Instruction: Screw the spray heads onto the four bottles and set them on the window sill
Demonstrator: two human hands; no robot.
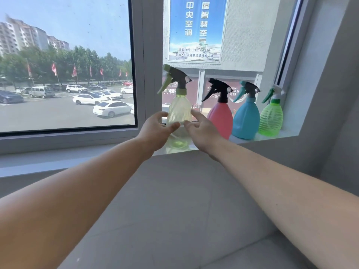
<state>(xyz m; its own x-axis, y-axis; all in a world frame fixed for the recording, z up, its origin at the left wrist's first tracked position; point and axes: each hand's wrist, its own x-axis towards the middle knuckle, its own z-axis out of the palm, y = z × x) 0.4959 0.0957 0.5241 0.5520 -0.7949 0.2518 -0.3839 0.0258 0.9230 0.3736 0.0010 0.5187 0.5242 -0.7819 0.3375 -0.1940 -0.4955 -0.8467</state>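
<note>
Now clasped between left hand (155, 131) and right hand (202, 131) — pale yellow translucent bottle (179, 111), ribbed, upright on the white window sill (272, 136), green-and-black spray head (175, 77) fitted. Just right — glossy pink bottle (220, 119), blue bottle (246, 120), ridged clear-green bottle (271, 119). Far behind, blue poster (196, 28) on glass.

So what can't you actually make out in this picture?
- Head view: the base of the pale yellow bottle sits behind the left hand and right hand, so whether it rests on the window sill is unclear.
- Whether the fingers grip it or just touch.
- How tightly any spray head is screwed.
- The pink bottle's base, behind the right hand.
</note>
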